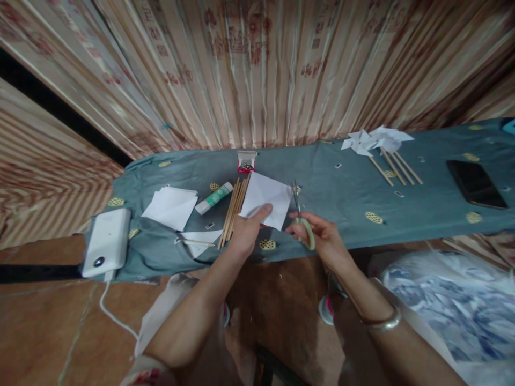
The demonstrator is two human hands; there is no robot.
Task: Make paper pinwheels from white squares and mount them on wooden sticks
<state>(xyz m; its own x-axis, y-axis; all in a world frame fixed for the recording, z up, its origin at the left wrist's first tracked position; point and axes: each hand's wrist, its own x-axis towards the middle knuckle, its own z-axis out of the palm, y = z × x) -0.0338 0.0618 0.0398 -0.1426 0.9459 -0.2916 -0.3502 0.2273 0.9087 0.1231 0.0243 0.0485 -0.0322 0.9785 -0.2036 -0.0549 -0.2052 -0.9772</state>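
My left hand (248, 229) grips a square sheet of white paper (267, 195) by its lower edge, thumb on top. The sheet hangs partly over a bundle of thin wooden sticks (233, 212). In my right hand (322, 236) is a pair of scissors (306, 229) with pale green handles. Their blades point away from me, slightly parted, close to the sheet's right corner. Whether they touch the paper I cannot tell. Left of the sticks lies a green and white glue stick (214, 198). Behind the sheet stands a small open red box (246, 162) of tiny metal pieces.
A stack of white paper squares (171, 206) lies left, with a pencil (197, 242) on a paper piece nearer me. A white power bank (107, 240) with a cable sits at the left end. Paper pinwheels (378, 140) on sticks and a black phone (477, 184) rest right.
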